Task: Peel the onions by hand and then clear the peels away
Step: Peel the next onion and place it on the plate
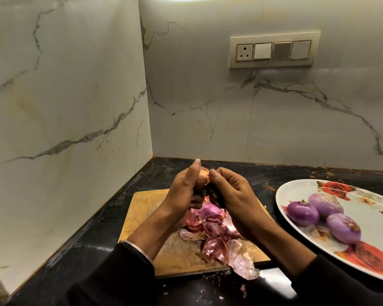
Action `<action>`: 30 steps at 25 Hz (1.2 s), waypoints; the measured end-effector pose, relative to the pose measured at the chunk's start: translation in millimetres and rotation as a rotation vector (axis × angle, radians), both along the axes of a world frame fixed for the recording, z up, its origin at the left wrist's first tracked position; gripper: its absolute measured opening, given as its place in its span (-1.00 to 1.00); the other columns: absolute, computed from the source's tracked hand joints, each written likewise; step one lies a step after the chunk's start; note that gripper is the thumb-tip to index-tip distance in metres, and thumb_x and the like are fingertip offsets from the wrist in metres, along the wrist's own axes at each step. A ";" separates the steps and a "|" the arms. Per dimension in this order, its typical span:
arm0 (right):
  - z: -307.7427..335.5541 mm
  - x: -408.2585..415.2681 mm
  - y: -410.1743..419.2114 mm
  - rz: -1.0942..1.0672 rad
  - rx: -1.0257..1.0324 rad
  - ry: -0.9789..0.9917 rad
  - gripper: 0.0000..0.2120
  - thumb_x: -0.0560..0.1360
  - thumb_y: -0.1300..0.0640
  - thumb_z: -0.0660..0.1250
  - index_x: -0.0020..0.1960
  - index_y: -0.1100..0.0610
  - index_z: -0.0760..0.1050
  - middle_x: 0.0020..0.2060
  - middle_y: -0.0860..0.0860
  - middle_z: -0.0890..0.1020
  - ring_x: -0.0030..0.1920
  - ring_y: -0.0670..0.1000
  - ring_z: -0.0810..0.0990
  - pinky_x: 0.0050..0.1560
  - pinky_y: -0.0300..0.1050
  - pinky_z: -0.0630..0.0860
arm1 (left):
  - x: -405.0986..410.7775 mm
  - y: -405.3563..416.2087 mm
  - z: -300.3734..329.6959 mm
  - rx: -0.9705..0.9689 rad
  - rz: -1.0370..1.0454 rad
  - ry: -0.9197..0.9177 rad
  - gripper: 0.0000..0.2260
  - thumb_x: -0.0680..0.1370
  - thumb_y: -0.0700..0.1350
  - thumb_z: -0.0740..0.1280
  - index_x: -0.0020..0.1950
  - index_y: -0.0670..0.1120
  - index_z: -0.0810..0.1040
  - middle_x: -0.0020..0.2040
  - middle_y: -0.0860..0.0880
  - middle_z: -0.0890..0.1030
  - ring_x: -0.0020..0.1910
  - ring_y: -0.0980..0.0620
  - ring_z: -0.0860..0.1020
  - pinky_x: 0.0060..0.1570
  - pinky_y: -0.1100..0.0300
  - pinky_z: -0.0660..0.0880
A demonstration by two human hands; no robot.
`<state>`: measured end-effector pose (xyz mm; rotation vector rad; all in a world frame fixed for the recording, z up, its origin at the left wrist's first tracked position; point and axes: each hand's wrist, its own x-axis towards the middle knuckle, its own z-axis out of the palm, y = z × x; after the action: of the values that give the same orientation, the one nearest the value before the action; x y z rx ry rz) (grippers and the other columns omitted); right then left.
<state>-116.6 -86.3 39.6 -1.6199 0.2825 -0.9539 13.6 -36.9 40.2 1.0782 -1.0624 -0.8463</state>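
Mostly the dark counter (208, 171) fills the view, with a flowered plate (296, 195) on the right holding three peeled onions (325, 215). Nearer, a wooden board (142, 208) carries the peels (215, 237). Above it, the left hand (184, 191) grips an onion (202, 176) while the right hand (230, 193) pinches its skin. Better to pull gently downward, keeping scraps over the board.

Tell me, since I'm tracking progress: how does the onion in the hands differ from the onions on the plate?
The onion in the hands still wears dry orange-brown skin; the three onions on the plate are bare, glossy purple. It is held above the cutting board, gripped by the left hand and pinched by the right hand; those on the plate rest untouched. Both lots are whole.
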 end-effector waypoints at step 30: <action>-19.6 -7.7 -29.4 -0.388 -0.565 0.352 -0.89 0.44 0.02 0.48 -0.10 0.00 0.59 -0.20 -0.11 0.61 -0.17 -0.16 0.58 -0.22 -0.34 0.50 | 8.3 -5.2 -3.8 0.114 0.029 0.326 -0.57 0.61 0.16 0.23 0.24 -0.19 0.48 -0.12 -0.11 0.45 -0.36 0.09 0.46 -0.47 0.28 0.33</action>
<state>-124.3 -115.8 20.0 -2.3144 0.6285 -1.0968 21.9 -42.1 36.4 1.0058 -0.7314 -1.0293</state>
